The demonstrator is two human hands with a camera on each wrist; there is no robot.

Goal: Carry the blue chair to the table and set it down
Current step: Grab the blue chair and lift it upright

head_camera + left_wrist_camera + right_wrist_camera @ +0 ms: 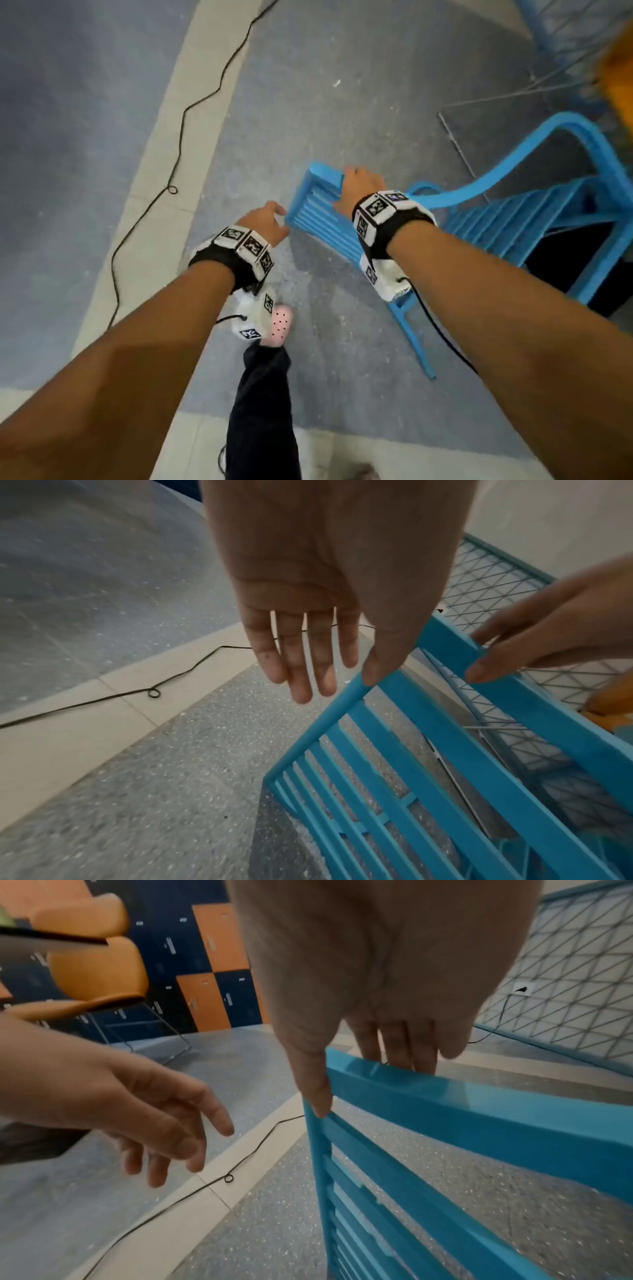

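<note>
The speckled grey floor point(308, 85) stretches wide to our left, crossed by a pale tile strip point(164, 144) and a black cable point(191, 106). To our right a blue mesh panel point(486, 577) and an orange chair point(99, 969) hem us in. The blue chair point(513, 219) stands just ahead and to our right, its slatted backrest toward us, the top rail running crosswise. Our right hand point(359, 185) straddles that rail near its left corner, thumb in front and fingers behind. Our left hand point(267, 219) is spread loosely, with only the thumb touching the backrest's side post.
</note>
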